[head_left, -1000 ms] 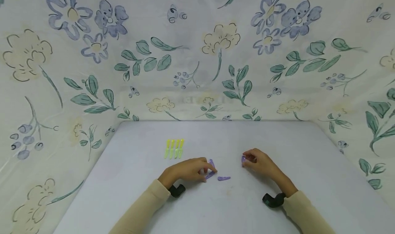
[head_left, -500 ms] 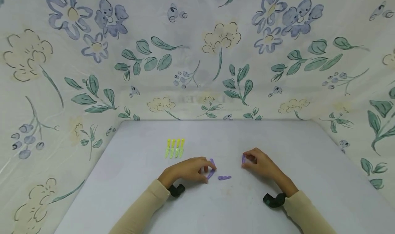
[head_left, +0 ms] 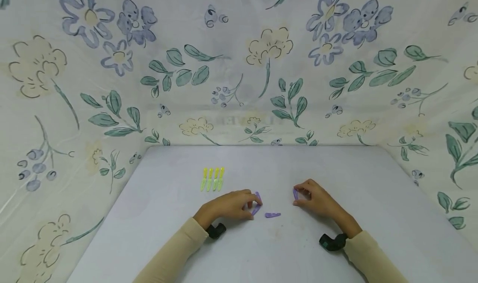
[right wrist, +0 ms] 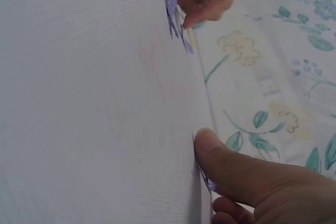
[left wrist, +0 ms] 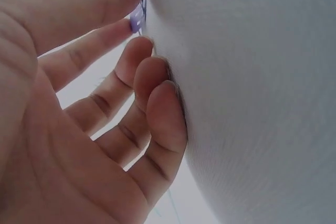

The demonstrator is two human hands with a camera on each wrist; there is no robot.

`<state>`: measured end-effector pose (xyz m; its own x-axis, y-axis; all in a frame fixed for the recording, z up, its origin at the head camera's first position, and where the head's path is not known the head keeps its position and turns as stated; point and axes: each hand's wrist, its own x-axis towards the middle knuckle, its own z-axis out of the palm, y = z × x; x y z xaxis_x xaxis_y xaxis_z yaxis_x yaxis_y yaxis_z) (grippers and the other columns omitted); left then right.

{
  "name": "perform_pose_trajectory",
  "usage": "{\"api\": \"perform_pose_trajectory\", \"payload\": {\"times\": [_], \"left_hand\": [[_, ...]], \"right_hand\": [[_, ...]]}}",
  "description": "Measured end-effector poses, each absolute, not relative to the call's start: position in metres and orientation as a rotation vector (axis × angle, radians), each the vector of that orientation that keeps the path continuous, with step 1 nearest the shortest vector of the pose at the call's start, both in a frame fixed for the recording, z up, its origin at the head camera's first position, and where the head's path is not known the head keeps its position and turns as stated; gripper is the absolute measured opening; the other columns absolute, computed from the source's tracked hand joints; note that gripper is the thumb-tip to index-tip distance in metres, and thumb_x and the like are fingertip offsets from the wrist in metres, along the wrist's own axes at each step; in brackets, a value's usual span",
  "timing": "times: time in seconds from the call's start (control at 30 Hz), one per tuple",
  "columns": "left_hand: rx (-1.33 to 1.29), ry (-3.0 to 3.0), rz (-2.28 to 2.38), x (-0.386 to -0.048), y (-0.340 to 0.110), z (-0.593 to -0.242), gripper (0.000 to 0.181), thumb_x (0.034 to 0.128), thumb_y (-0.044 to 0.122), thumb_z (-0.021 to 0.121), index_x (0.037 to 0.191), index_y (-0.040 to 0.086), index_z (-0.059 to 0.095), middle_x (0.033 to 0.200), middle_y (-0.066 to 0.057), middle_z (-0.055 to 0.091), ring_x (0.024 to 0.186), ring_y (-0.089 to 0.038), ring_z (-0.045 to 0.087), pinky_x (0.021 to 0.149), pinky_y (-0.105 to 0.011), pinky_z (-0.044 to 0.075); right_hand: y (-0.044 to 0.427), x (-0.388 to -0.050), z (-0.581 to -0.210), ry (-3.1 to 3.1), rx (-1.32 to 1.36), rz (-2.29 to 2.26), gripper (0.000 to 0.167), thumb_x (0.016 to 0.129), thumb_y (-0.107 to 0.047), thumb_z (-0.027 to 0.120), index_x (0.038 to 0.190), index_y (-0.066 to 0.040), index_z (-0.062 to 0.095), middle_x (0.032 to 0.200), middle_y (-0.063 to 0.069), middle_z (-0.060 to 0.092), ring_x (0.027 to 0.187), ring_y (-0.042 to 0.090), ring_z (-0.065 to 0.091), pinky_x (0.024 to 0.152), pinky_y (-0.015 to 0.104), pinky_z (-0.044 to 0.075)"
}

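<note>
In the head view my left hand (head_left: 231, 205) rests low over the white table, its thumb and index finger pinching a slim purple hair clip (head_left: 256, 210) at its ends. A second purple clip (head_left: 257, 195) lies just beyond the index fingertip, partly hidden. To the right of that hand lies a third purple clip (head_left: 273, 215), touched by neither hand. My right hand (head_left: 316, 197) pinches another purple clip (head_left: 296, 194) lengthwise between thumb and index finger, at the table surface. In the right wrist view the thumb mostly covers this clip (right wrist: 210, 184).
Farther back stand a row of several yellow clips (head_left: 210, 173) and, directly below, several green clips (head_left: 209, 185). The white tabletop (head_left: 179, 158) meets flowered cloth (head_left: 231, 67) at its back and sides. Black wrist cameras (head_left: 332, 242) sit on both wrists.
The right thumb and index finger have spread a little apart along their clip, so more of it shows. The left thumb has shifted slightly right. The loose clips lie as before.
</note>
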<state>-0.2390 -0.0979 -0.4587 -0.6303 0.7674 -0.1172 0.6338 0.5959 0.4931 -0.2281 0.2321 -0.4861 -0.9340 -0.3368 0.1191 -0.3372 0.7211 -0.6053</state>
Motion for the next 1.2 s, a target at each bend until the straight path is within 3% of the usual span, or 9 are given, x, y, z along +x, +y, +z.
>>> {"api": "perform_pose_trajectory", "payload": {"times": [0.3,0.67,1.2], "left_hand": [[1.13,2.522,0.602,-0.2372,-0.0981,-0.4576,0.041,0.0894,0.029,0.076,0.128,0.026,0.063,0.104,0.007,0.061,0.083,-0.001,0.057,0.075,-0.018,0.049],[1.128,2.531,0.598,-0.2354,-0.0983,-0.4576,0.04,0.0899,0.03,0.075,0.128,0.027,0.063,0.103,0.008,0.06,0.082,-0.002,0.055,0.074,-0.018,0.048],[1.131,2.539,0.593,-0.2346,-0.0981,-0.4553,0.038,0.09,0.031,0.075,0.126,0.027,0.064,0.103,0.007,0.06,0.082,-0.003,0.055,0.075,-0.018,0.048]], "right_hand": [[0.2385,-0.2291,-0.4842,-2.916,0.588,1.044,0.054,0.082,-0.027,0.082,0.127,-0.004,0.064,0.106,0.003,0.058,0.098,0.015,0.054,0.083,0.024,0.051],[0.2386,-0.2295,-0.4865,-2.922,0.618,1.062,0.05,0.084,-0.021,0.081,0.129,-0.005,0.063,0.107,0.004,0.056,0.099,0.016,0.054,0.082,0.023,0.05],[0.2366,-0.2297,-0.4857,-2.897,0.618,1.025,0.043,0.084,-0.024,0.081,0.121,-0.006,0.067,0.105,0.004,0.056,0.098,0.016,0.054,0.08,0.022,0.05]]}}
